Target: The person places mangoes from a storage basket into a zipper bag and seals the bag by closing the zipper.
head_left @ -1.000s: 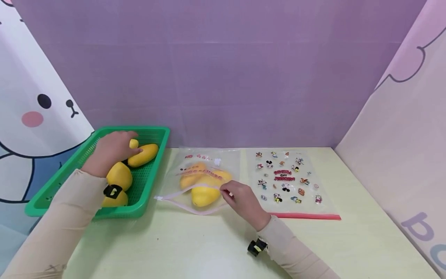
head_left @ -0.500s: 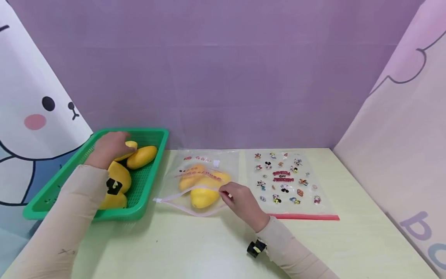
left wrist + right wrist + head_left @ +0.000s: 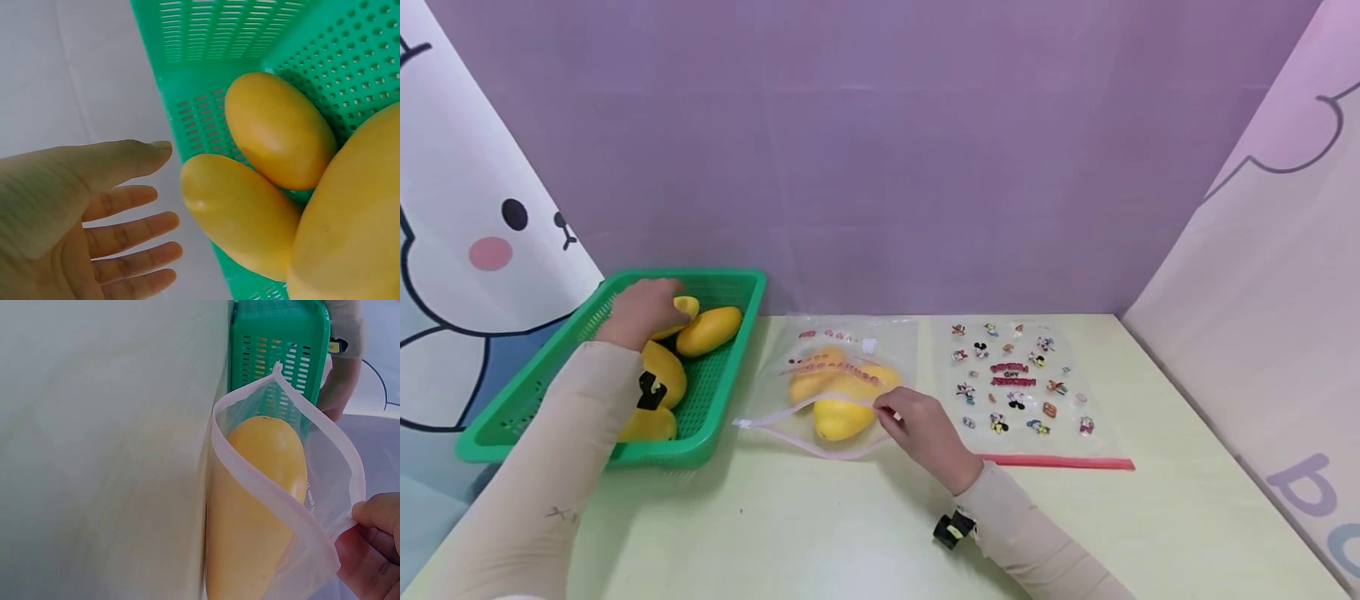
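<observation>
In the head view my left hand (image 3: 646,310) is over the back left of a green basket (image 3: 718,417), beside a partly hidden yellow mango (image 3: 687,307). The left wrist view shows the left hand (image 3: 94,219) with thumb and fingers spread apart, facing the end of a mango (image 3: 244,215), with nothing between them. My right hand (image 3: 925,429) pinches the pale pink rim of a clear zip bag (image 3: 775,358). That bag's mouth gapes toward me, and several mangoes (image 3: 842,417) lie inside. The right wrist view shows thumb and finger gripping the bag rim (image 3: 350,515).
More mangoes (image 3: 709,331) lie in the basket. A second printed zip bag (image 3: 1011,400) with a red strip lies flat to the right on the pale table (image 3: 790,533). A purple backdrop (image 3: 880,167) stands behind, with printed cloth at both sides.
My left hand has shifted a little left in the basket, uncovering more of the mango beside it. The right hand keeps pinching the bag rim in the same place.
</observation>
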{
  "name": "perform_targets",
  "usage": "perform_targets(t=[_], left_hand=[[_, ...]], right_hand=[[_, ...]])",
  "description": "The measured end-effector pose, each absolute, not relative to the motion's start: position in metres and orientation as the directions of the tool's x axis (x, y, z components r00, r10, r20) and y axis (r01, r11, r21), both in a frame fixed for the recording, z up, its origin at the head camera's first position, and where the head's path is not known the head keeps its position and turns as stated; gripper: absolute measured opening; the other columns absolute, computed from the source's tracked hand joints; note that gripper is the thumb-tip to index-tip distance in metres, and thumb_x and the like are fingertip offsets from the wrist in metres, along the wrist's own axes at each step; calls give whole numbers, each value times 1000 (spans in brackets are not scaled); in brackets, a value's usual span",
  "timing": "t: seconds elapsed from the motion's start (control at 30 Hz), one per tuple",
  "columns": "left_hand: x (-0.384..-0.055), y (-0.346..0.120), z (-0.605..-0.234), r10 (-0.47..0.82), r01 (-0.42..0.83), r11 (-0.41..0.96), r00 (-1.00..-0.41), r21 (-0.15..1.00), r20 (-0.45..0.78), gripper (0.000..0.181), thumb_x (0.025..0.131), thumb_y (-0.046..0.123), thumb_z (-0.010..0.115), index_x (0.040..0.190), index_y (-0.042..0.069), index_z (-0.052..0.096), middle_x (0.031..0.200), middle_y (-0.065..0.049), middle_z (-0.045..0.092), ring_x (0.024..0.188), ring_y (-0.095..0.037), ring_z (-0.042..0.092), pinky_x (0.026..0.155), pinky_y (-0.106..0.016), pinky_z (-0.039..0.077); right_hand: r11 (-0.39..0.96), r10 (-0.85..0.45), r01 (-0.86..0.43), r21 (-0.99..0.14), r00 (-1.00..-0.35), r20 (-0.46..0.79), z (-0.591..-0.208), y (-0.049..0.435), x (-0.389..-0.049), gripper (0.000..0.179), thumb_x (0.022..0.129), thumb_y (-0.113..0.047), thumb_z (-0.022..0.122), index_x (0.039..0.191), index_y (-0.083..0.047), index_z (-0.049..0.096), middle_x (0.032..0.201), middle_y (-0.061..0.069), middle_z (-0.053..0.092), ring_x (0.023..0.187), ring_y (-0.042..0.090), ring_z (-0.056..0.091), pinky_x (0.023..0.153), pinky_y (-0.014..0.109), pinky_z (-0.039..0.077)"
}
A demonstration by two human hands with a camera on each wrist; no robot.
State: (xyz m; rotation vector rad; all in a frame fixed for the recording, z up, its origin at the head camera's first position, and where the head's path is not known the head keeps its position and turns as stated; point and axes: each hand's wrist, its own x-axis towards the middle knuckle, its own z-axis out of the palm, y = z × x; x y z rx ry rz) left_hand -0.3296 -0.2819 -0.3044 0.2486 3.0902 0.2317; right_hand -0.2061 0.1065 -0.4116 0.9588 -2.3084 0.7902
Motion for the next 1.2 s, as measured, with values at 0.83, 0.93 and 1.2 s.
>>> perform_targets(t=[0.83,0.93,1.2], left_hand=[[-345,-304,-341,123,127,981,-992,148,37,50,88,24,54,120,-13,45,111,-37,48,97,-50,48,74,-58,44],[-344,-307,-340,114,120,982,-992,146,47,46,88,26,56,113,-11,48,106,-35,50,93,-48,50,71,-57,45],[-348,-295,-350,147,157,977,-986,145,75,26,81,15,62,95,-5,54,89,-25,55,81,-38,52,63,-48,45]], right_hand=[[593,-461,-742,-314,-632,623,-414,104,-206,5,84,-2,67,88,-4,70,85,3,69,72,10,62,64,17,51],[590,-458,-742,-320,-633,624,-413,102,-206,5,84,-2,68,88,-4,70,85,3,69,73,10,62,64,17,51],[605,-450,-724,-331,-654,608,-414,106,-201,6,82,-2,69,88,-5,70,85,2,69,72,10,62,62,16,50]])
